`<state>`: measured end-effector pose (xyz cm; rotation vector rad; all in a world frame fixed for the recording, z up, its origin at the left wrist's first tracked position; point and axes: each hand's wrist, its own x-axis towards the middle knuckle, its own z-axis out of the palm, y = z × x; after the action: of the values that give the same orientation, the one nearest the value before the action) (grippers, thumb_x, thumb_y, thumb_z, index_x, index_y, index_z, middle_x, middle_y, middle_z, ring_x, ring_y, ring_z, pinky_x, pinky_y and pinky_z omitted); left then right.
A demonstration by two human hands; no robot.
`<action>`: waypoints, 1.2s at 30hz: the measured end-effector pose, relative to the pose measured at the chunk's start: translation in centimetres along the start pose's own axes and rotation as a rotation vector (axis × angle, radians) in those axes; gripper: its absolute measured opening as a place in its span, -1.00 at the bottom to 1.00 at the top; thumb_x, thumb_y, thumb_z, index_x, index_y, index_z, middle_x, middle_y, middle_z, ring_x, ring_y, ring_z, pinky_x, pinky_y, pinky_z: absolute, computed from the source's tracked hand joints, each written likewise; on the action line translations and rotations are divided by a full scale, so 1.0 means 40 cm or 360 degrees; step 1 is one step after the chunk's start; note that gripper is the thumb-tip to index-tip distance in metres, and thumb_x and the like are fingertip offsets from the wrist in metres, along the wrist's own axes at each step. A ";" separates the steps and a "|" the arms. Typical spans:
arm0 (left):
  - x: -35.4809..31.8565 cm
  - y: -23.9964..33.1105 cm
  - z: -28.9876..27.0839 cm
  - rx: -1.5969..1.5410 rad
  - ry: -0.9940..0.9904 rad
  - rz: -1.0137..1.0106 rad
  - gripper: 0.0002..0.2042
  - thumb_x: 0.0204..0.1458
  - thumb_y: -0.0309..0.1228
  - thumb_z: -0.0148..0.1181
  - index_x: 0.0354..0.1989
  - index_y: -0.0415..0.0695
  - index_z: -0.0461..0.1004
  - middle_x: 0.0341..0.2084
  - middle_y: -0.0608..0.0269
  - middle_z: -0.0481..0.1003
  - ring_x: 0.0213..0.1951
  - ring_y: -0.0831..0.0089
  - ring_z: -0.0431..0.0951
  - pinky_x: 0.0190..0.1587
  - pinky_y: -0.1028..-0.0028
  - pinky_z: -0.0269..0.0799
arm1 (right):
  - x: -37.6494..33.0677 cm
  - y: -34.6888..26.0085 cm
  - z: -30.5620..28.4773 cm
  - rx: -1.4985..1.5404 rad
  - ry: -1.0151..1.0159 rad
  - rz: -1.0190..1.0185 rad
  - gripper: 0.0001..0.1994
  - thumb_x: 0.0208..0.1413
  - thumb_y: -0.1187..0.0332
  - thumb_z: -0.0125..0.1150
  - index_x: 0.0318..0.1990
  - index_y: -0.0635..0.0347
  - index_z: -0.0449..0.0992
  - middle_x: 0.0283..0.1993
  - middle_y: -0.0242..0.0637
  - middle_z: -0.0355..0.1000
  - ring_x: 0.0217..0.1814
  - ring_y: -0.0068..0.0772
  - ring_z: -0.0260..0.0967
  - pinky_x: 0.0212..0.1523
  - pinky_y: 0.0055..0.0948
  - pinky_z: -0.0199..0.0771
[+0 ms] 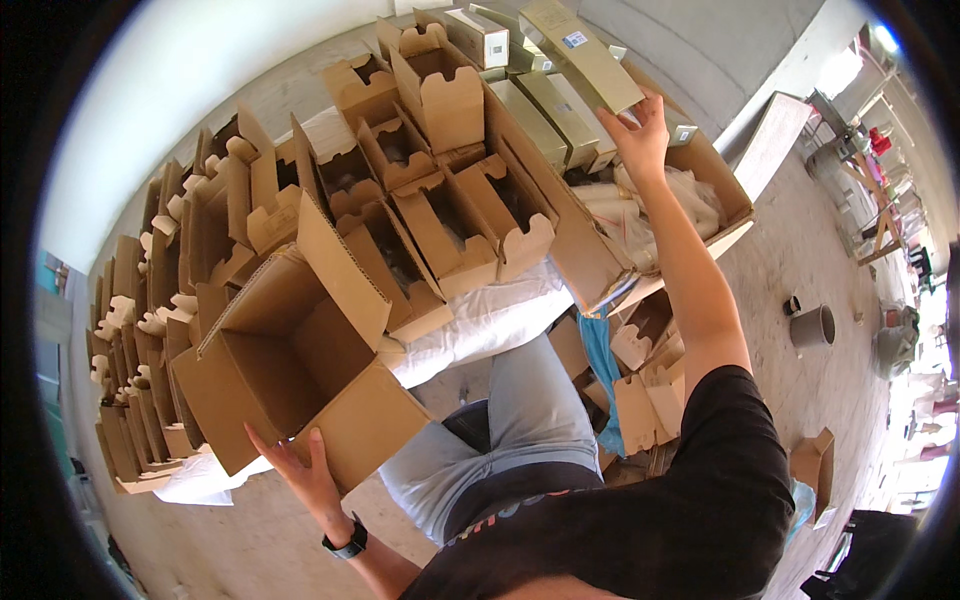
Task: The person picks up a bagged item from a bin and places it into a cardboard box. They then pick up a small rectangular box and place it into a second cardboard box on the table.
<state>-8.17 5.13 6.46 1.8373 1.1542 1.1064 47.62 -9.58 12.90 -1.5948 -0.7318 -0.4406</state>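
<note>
In front of me on the left is an open, empty brown cardboard box [240,375], tilted, with its flaps folded out. My left hand [308,482] grips its near wall at the lower edge, thumb on one side and fingers on the other. Reaching far to the right, my right hand [643,138] pinches the near end of a long gold-green carton [572,58] with a small white label. That carton slants over a large open carton [735,195], where several similar gold-green boxes [565,108] and clear plastic-wrapped items [655,205] lie.
Several open brown boxes [445,225] stand in rows ahead, with more packed at the left [150,330]. White sheeting [480,325] lies under them. Loose cardboard pieces [650,395] and blue plastic [602,385] are beside my right leg. A grey bucket [812,327] stands on the floor at right.
</note>
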 end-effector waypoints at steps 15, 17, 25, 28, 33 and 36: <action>-0.001 0.010 -0.001 0.0032 0.0000 -0.0035 -0.16 0.06 -0.50 0.23 0.43 -0.08 -0.20 0.41 0.08 -0.17 0.36 0.17 -0.02 0.38 0.11 -0.12 | -0.013 -0.043 0.023 -0.0002 -0.0044 -0.0368 -0.49 -0.11 0.57 0.39 0.03 0.28 0.32 0.17 -0.14 0.37 0.24 -0.26 0.32 0.17 -0.25 0.46; -0.001 0.012 -0.001 0.0020 -0.0004 -0.0044 -0.16 0.06 -0.49 0.23 0.43 -0.08 -0.20 0.41 0.08 -0.16 0.36 0.17 -0.01 0.38 0.11 -0.12 | -0.015 -0.049 0.025 0.0014 -0.0052 -0.0367 -0.49 -0.11 0.57 0.39 0.02 0.29 0.32 0.14 -0.12 0.39 0.21 -0.28 0.34 0.16 -0.26 0.47; -0.003 0.021 0.002 -0.0016 -0.0005 -0.0057 -0.17 0.08 -0.48 0.23 0.43 -0.08 -0.20 0.41 0.10 -0.16 0.35 0.20 0.00 0.38 0.14 -0.13 | -0.024 -0.059 0.019 -0.0247 0.0037 0.0087 -0.45 -0.16 0.24 0.50 -0.11 0.35 0.32 -0.11 -0.04 0.51 -0.05 -0.29 0.49 -0.11 -0.37 0.51; -0.003 0.021 0.000 -0.0011 -0.0020 -0.0044 -0.17 0.08 -0.48 0.23 0.43 -0.09 -0.20 0.41 0.11 -0.16 0.35 0.21 0.01 0.38 0.14 -0.14 | -0.024 -0.027 0.019 -0.0610 0.0128 -0.0057 -0.39 -0.20 0.07 0.49 -0.18 0.37 0.33 -0.21 -0.01 0.51 -0.19 -0.20 0.48 -0.18 -0.31 0.46; 0.000 0.009 0.000 0.0001 -0.0011 0.0010 -0.18 0.08 -0.48 0.23 0.43 -0.09 -0.20 0.41 0.11 -0.17 0.34 0.21 0.03 0.38 0.13 -0.12 | -0.013 0.016 0.009 -0.0540 0.0149 0.0095 -0.37 -0.21 0.01 0.49 -0.23 0.40 0.34 -0.29 -0.02 0.50 -0.24 -0.20 0.46 -0.15 -0.31 0.46; 0.001 0.013 0.001 -0.0010 -0.0024 0.0014 -0.18 0.08 -0.48 0.23 0.43 -0.09 -0.20 0.41 0.11 -0.17 0.34 0.20 0.02 0.37 0.13 -0.12 | -0.015 0.031 0.014 -0.0411 0.0101 0.0278 -0.36 -0.21 -0.01 0.49 -0.23 0.41 0.35 -0.32 -0.07 0.50 -0.26 -0.27 0.46 -0.17 -0.35 0.46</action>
<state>-7.94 4.97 6.92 1.8443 1.1337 1.0978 47.95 -9.18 11.51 -1.8608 -0.4967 -0.4691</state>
